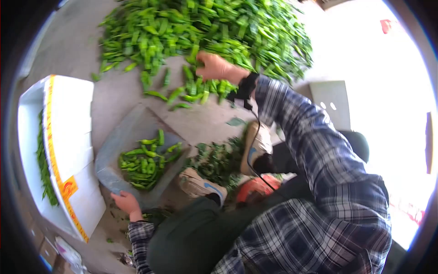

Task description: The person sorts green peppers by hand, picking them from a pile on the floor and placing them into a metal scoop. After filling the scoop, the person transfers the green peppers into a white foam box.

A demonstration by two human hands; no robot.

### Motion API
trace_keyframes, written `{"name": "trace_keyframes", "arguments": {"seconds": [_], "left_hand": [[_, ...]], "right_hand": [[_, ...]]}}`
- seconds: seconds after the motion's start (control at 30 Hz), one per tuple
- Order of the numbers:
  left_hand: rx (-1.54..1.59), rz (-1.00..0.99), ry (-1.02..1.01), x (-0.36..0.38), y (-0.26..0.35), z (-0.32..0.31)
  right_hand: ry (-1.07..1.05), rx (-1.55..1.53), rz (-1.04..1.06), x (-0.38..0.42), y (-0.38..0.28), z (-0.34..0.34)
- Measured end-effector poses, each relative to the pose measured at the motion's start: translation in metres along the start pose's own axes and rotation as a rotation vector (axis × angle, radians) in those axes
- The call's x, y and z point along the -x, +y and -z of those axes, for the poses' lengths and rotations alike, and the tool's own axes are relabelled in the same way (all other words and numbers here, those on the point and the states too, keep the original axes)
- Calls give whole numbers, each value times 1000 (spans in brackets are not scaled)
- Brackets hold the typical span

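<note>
Slender, glossy green peppers [150, 43] near a half-curled right hand [213, 67], grip unclear, left hand [126, 202] closed on scoop [119, 132]

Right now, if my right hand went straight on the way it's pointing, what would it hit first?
Your right hand would likely meet the green peppers just past its fingertips, though its height above them is unclear.

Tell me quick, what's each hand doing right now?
Left hand: closed on the gray scoop.
Right hand: at the green peppers, too blurred to tell.
</note>
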State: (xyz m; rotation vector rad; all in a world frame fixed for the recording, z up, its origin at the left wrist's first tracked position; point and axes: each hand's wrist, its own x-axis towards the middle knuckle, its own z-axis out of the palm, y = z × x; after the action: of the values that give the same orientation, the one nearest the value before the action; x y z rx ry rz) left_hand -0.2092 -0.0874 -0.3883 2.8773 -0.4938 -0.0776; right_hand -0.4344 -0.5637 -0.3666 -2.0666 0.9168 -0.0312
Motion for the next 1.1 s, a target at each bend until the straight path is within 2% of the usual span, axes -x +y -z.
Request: {"name": "trace_keyframes", "arguments": {"seconds": [0.07,0.1,0.13,0.17,0.2,0.27,0.33,0.37,0.47,0.57,0.63,0.7,0.8,0.87,0.93,1.0,1.1], "left_hand": [[-51,-75,11,-9,-27,-18],[-73,-12,-69,-5,-8,-5],[-9,-49,-28,-9,-19,-13],[-71,-31,-30,-7,-14,-10],[-136,-62,-28,-15,-31,-21],[-83,-55,-57,-10,-13,-9],[-77,-43,-48,-11,-15,-12],[-75,-21,-37,-12,-19,-14],[-103,-9,-39,-19,-28,-20],[-134,-21,-74,-20,-31,-18],[-118,-13,-75,-16,-30,-19],[-90,13,-29,-17,-24,-15],[-163,12,-31,-3,1,0],[-162,26,-81,0,15,8],[-181,48,-69,-1,16,7],[-121,61,-83,1,21,9],[-101,27,-54,2,13,4]], "right_hand": [[178,103,-133,23,33,53],[199,120,-217,46,52,81],[224,135,-279,61,70,108],[146,271,-377,69,108,135],[61,391,-468,81,153,153],[-632,1406,-183,123,215,175],[-300,575,-766,180,237,170],[-298,573,-772,197,237,159],[-712,868,-486,241,227,105],[-789,615,-754,255,227,72],[-791,543,-792,269,225,64],[-606,305,-932,277,210,63],[-346,10,-1331,276,211,57],[-586,246,-1139,266,194,66],[-663,215,-1112,267,199,77],[-657,174,-1002,262,193,105],[-414,75,-972,250,183,165]]}}
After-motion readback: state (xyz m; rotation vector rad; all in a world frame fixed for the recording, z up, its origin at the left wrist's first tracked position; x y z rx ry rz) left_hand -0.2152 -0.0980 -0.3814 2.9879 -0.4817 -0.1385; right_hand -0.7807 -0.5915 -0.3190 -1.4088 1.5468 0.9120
